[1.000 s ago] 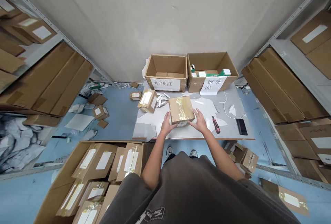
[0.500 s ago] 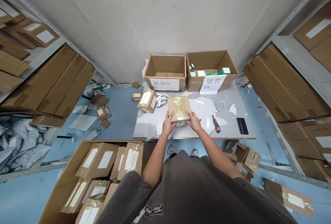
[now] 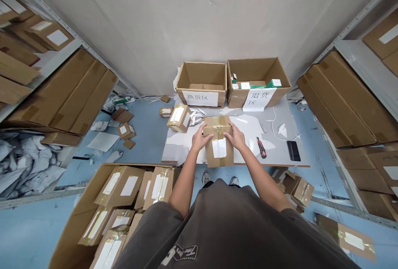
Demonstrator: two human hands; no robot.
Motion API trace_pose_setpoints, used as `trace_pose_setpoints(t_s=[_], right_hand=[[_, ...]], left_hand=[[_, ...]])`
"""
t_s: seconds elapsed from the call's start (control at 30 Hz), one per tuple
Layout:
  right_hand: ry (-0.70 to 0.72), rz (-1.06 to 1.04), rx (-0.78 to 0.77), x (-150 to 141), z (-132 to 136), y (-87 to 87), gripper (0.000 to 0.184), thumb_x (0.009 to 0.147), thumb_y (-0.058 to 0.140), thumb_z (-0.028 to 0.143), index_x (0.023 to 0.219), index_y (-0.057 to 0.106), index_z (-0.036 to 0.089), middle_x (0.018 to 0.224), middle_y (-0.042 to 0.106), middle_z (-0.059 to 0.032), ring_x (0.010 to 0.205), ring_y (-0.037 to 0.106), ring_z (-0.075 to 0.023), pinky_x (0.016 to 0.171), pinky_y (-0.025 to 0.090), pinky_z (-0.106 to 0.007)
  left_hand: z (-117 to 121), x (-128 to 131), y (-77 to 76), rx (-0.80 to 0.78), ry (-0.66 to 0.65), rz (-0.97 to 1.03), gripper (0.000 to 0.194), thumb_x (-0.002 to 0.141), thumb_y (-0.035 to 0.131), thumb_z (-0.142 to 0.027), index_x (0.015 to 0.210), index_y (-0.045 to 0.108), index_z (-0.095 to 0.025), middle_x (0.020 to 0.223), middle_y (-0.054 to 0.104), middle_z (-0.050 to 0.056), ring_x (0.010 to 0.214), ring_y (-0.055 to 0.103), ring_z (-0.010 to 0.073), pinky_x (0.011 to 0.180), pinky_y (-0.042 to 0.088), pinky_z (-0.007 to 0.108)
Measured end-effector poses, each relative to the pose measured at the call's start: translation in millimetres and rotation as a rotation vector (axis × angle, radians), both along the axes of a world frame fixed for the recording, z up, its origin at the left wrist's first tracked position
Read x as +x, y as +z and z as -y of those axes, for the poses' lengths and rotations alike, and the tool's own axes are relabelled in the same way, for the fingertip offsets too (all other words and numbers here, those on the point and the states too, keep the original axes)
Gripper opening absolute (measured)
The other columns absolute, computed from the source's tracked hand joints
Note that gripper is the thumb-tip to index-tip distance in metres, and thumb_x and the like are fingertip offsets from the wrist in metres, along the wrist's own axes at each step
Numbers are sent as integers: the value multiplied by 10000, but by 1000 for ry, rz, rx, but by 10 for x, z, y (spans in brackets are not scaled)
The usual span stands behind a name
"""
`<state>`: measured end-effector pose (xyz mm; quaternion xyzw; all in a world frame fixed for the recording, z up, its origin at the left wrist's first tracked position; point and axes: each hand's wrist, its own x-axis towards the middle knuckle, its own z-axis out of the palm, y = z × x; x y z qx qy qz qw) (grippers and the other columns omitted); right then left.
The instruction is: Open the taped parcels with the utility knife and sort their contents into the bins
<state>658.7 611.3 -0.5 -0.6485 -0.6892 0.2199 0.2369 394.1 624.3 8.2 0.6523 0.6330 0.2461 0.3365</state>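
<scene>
Between my two hands is a taped cardboard box [image 3: 219, 146], tilted so that a side with a white label faces me. My left hand [image 3: 200, 138] grips its left edge, thumb on the near side. On the right edge my right hand [image 3: 236, 137] holds it the same way. The box hangs partly over the front edge of the table [image 3: 183, 153]. A red and black box cutter [image 3: 261, 148] lies to the right of my right hand. Left of the held box stands a smaller taped box [image 3: 179, 118] with white labels, beside torn paper scraps [image 3: 196, 116].
At the back stand two open cartons with paper signs: the left carton [image 3: 201, 97] and the right carton [image 3: 239, 101], which contains green-and-white boxes. A phone [image 3: 293, 151] lies at the table's right. A large carton [image 3: 74, 223] of parcels is at lower left. Shelves flank both sides.
Both hands have turned the box, so its labelled side now faces me instead of the taped top. It sits closer to the table's front edge.
</scene>
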Motion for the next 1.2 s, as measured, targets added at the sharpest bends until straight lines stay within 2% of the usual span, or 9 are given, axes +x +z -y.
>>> trace_pose_setpoints(t_s=[0.1, 0.27, 0.4, 0.53, 0.7, 0.87, 0.97, 1.1, 1.2], right_hand=[[-17, 58, -150, -16, -306, 7, 742, 1069, 608, 531, 1712, 370, 248, 1428, 703, -152, 1235, 698, -350, 1061, 535, -441], [-58, 84, -311, -88, -742, -264, 742, 1088, 575, 504, 1726, 332, 214, 1406, 731, -156, 1238, 708, -331, 1064, 522, -397], [-100, 83, -394, -125, -966, -533, 749, 1105, 520, 473, 1751, 283, 178, 1418, 726, -183, 1250, 714, -340, 1080, 524, -417], [-73, 61, -404, -74, -968, -657, 753, 1099, 490, 402, 1774, 243, 176, 1554, 635, -191, 1357, 665, -323, 1165, 493, -424], [-28, 25, -256, 172, -489, -549, 804, 1075, 525, 519, 1773, 270, 212, 1745, 424, -165, 1578, 460, -337, 1257, 448, -480], [98, 57, -213, 336, 458, -585, 851, 995, 694, 559, 1734, 380, 276, 1758, 411, -140, 1630, 387, -349, 1306, 386, -528], [182, 86, -262, 261, 906, -747, 1013, 875, 868, 489, 1738, 370, 314, 1807, 303, -153, 1631, 377, -389, 1272, 429, -546], [148, 84, -247, 107, 1097, -970, 867, 923, 801, 259, 1704, 432, 322, 1849, 152, -161, 1617, 407, -388, 1206, 506, -533], [129, 45, -197, 61, 1063, -1069, 800, 920, 782, 198, 1663, 499, 286, 1842, 163, -190, 1608, 428, -390, 1202, 513, -544]], left_hand=[[-249, 38, -59, -84, 12, -48, 810, 924, 794, -530, 1644, 477, -339, 1380, 771, 52, 1090, 779, 287, 1018, 578, 393], [-654, 197, -410, -200, 32, -122, 847, 968, 715, -545, 1709, 389, -294, 1437, 746, 111, 1315, 704, 352, 1102, 522, 446], [-857, 333, -732, -267, 5, -59, 908, 1018, 627, -475, 1778, 206, -212, 1630, 594, 174, 1458, 611, 354, 1181, 470, 467], [-874, 393, -885, -234, -1, 47, 885, 1028, 599, -440, 1776, 207, -175, 1752, 427, 186, 1600, 455, 318, 1276, 393, 455], [-447, 210, -742, -139, -11, -9, 810, 1048, 574, -491, 1754, 299, -204, 1815, 299, 163, 1689, 273, 330, 1335, 310, 500], [507, -13, -699, -118, -149, -96, 983, 910, 783, -603, 1733, 368, -260, 1839, 219, 163, 1656, 328, 406, 1291, 390, 530], [950, 39, -806, -130, -259, -151, 1128, 784, 937, -496, 1733, 361, -296, 1859, 121, 161, 1631, 368, 430, 1254, 440, 531], [1106, 206, -944, -114, -242, -175, 973, 866, 886, -347, 1710, 404, -308, 1867, 45, 157, 1583, 457, 412, 1185, 515, 510], [1043, 266, -981, -101, -223, -137, 946, 883, 872, -318, 1708, 409, -306, 1864, 43, 172, 1546, 515, 401, 1169, 536, 501]])
